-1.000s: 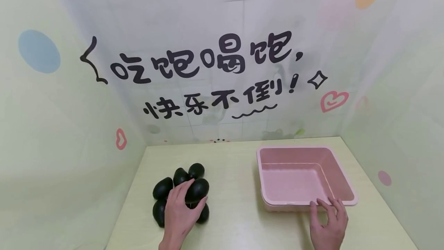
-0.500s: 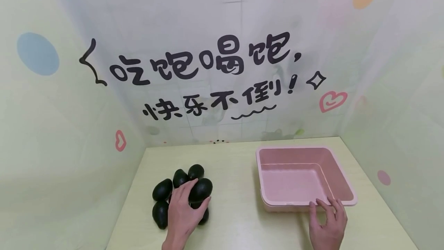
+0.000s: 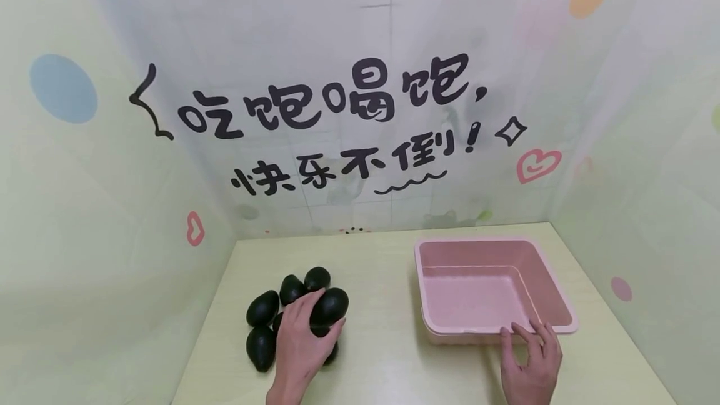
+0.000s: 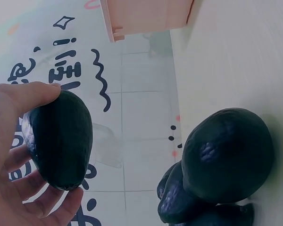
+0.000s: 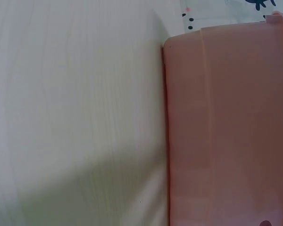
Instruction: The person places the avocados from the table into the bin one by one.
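Note:
My left hand [image 3: 306,339] grips a dark green avocado [image 3: 329,307] between thumb and fingers. In the left wrist view the held avocado [image 4: 61,141] hangs apart from the other avocados [image 4: 226,155], raised above the table. Several more avocados [image 3: 261,349] lie clustered left of and behind that hand, some partly hidden by it. At the right, the fingers of my right hand [image 3: 531,367] bend over the near rim of a pink plastic basin [image 3: 458,330], thumb at the same rim. Nothing lies inside the basin. Its outer wall [image 5: 236,122] fills much of the right wrist view.
Both stand on a pale wooden table [image 3: 377,330]. Behind it rises a printed backdrop [image 3: 349,30] with black lettering, and side panels [image 3: 652,192] close off left and right. Bare tabletop lies between the avocados and the basin.
My left hand has shifted slightly to the right with the avocado, uncovering more of the avocados at its left. My right hand and the basin have stayed put.

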Available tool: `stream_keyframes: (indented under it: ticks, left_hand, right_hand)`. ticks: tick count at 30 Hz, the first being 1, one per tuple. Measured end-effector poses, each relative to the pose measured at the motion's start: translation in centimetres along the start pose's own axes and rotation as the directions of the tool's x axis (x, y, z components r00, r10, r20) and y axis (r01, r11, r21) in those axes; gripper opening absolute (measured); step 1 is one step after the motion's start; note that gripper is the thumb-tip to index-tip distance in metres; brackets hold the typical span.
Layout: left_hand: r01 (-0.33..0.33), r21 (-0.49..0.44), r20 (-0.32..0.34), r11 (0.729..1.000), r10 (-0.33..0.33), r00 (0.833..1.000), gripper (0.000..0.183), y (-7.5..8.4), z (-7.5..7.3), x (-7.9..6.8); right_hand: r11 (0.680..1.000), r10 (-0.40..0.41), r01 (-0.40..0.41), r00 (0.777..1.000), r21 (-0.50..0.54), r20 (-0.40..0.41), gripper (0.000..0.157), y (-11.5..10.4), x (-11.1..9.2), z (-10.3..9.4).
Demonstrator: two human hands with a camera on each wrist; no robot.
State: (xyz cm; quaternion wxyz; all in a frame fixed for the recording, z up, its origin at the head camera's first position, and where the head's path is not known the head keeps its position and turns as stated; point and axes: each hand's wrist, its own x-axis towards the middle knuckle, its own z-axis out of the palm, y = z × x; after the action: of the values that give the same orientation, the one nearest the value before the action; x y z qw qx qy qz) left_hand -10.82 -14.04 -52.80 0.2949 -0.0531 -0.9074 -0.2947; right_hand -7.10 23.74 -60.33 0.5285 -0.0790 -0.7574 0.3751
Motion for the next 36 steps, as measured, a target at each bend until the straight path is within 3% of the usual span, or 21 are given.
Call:
stream_keyframes:
  ticks: [10, 19, 27, 36]
  left_hand:
    - [-0.055, -0.004, -0.034, 0.998, 0.055, 0.998, 0.067, 0.4, 0.4, 0.1]
    - [-0.075, -0.024, -0.038, 0.997, 0.074, 0.997, 0.066, 0.5, 0.8, 0.2]
    - [-0.081, -0.023, -0.043, 0.996, 0.08, 0.996, 0.067, 0.6, 1.0, 0.4]
    - [-0.077, -0.024, -0.042, 0.997, 0.076, 0.996, 0.066, 1.0, 1.1, 0.3]
  right_hand:
    - [1.0, -0.022, 0.022, 1.0, 0.01, -0.003, 0.043, 0.3, 0.0, 0.0]
    - [1.0, -0.013, 0.013, 1.0, -0.01, -0.001, 0.029, 0.3, -0.1, 0.0]
    - [1.0, -0.03, 0.03, 1.0, 0.0, -0.002, 0.036, 0.3, 0.0, -0.1]
    - [1.0, -0.003, 0.003, 1.0, -0.023, 0.02, 0.022, -0.1, -0.2, -0.1]
